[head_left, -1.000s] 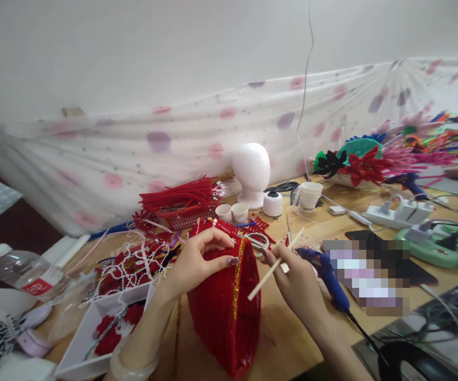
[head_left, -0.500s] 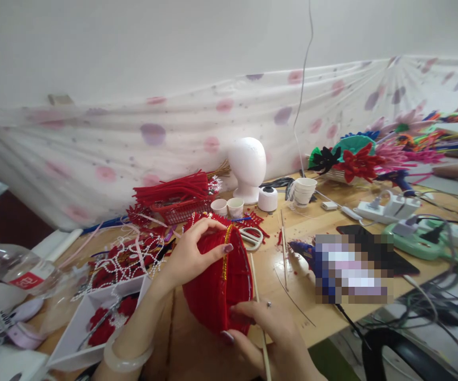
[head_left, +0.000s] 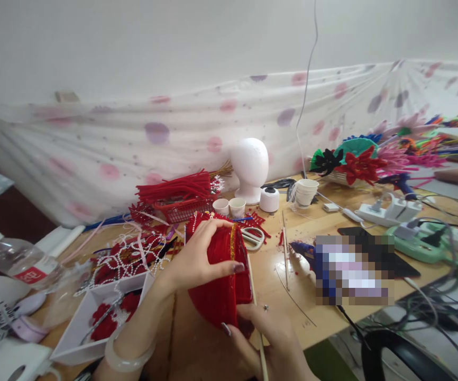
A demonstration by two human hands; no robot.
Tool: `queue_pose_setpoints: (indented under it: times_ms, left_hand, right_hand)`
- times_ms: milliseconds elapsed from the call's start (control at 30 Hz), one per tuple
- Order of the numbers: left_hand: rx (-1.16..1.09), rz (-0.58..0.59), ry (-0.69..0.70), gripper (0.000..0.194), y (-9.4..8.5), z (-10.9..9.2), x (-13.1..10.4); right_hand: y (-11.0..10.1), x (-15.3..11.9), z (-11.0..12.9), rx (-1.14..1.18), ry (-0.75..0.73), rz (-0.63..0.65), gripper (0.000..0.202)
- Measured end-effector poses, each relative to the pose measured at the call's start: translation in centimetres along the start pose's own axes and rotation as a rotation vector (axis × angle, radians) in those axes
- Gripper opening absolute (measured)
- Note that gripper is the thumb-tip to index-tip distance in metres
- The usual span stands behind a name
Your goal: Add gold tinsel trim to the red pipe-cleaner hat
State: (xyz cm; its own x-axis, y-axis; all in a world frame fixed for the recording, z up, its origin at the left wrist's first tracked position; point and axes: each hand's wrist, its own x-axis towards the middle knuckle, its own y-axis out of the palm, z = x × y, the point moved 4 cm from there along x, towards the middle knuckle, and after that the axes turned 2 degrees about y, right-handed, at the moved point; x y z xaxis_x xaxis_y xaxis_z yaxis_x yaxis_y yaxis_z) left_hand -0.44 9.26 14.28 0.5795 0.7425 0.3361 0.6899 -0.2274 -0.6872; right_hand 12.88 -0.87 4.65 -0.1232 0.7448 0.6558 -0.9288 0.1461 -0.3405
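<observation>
A rounded red piece [head_left: 213,291] with a gold trim along its edge is held above the table's front part. My left hand [head_left: 191,264] grips its upper side, the fingers over the top and the thumb on the gold-trimmed rim. At the lower rim, my right hand [head_left: 271,336] pinches the edge between thumb and fingers. A thin pale stick [head_left: 254,286] runs past the right side of the red piece and lies across my right hand. Scissors with white handles [head_left: 253,238] rest just behind the piece.
A white foam head [head_left: 249,169] stands at the back beside paper cups [head_left: 305,193]. On the left are a white box [head_left: 68,338] and a plastic bottle [head_left: 18,262]. A blue glue gun [head_left: 304,251], a phone [head_left: 383,254] and power strips [head_left: 411,241] lie right. Another person's hand shows far right.
The red piece has turned so that more of its outer side shows and less of its inside. Both hands have kept their grip on it. The view has shifted slightly.
</observation>
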Motion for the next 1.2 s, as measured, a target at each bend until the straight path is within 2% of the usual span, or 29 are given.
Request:
queue_pose_setpoints:
  times_ms: [100,433,600,833,1067,1200]
  left_hand:
    - [-0.014,0.038,-0.042,0.076,0.2,0.1,-0.2]
    - [0.029,0.062,0.076,0.067,0.2,-0.1,-0.3]
    - [0.018,0.049,0.073,0.070,0.2,0.1,-0.4]
    - [-0.015,0.088,0.101,0.076,0.0,0.2,-0.5]
    - [-0.145,0.160,0.095,0.076,-0.4,0.1,-0.7]
    - [-0.119,0.100,0.131,0.075,-0.6,-0.1,-0.7]
  right_hand:
    - [-0.1,0.1,0.0,-0.022,0.010,-0.003,0.006]
    - [0.0,0.8,0.4,-0.003,0.020,0.012,0.009]
    - [-0.1,0.9,0.5,-0.016,0.015,0.018,0.008]
    - [0.1,0.9,0.6,0.006,0.002,0.039,0.009]
    - [0.3,1.1,0.8,-0.014,-0.029,0.010,0.010]
    - [0.6,1.0,0.5,-0.009,-0.048,-0.056,0.013]
